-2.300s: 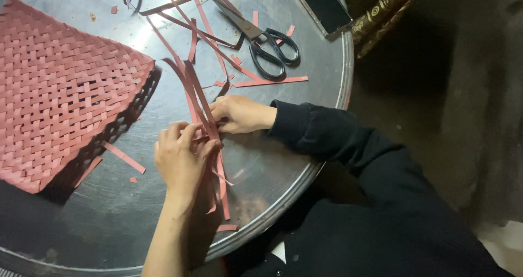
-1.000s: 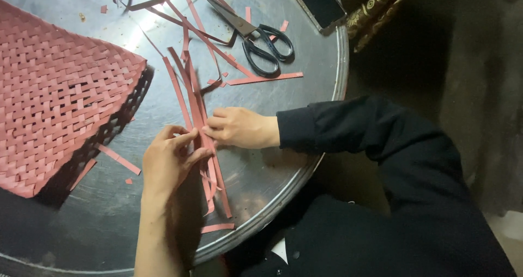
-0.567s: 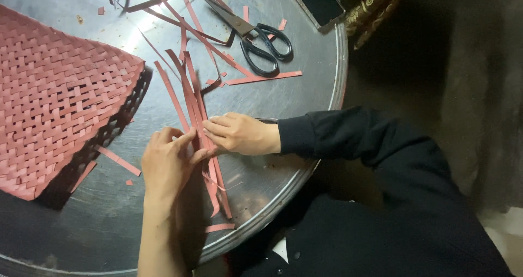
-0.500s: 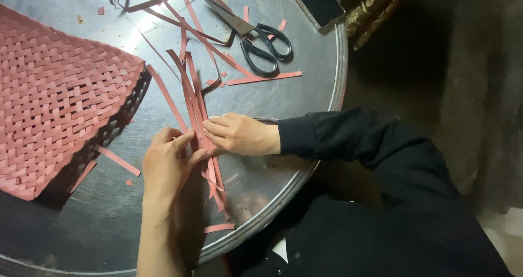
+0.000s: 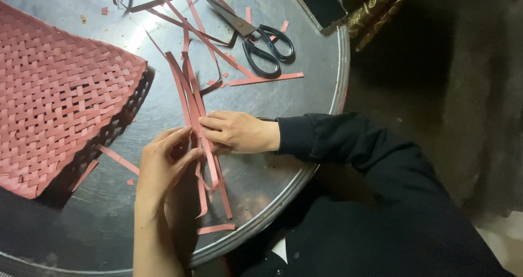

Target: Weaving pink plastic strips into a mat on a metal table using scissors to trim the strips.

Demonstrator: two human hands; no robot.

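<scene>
Where the work lies: a bundle of red strips [image 5: 192, 105] is pinned flat near the front of the round metal worktop [image 5: 305, 108], fanning away from the person.
Left hand [image 5: 163, 165]: fingers are half-curled and closed lightly on the strips from the left — thumb and forefinger seem to pinch one.
Right hand [image 5: 237, 131]: laid flat with fingers together, pressing the same strips down just beside the left hand; nothing is gripped in it.
Risk: the strips could be let slip out of order if either press is eased, since they are only held by fingertips; a thin strip might be creased or torn by a hard pinch. The loose ends near the rim could be swept off by the black sleeve [image 5: 338, 143].
Count: one woven red mat [image 5: 60, 97] at the left, one pair of black scissors [image 5: 256, 37] beyond the hands, one dark flat device [image 5: 318, 2] at the far edge, roughly five strips in the bundle — overlap prevents an exact count — and several short offcuts [image 5: 264, 80] scattered about.
</scene>
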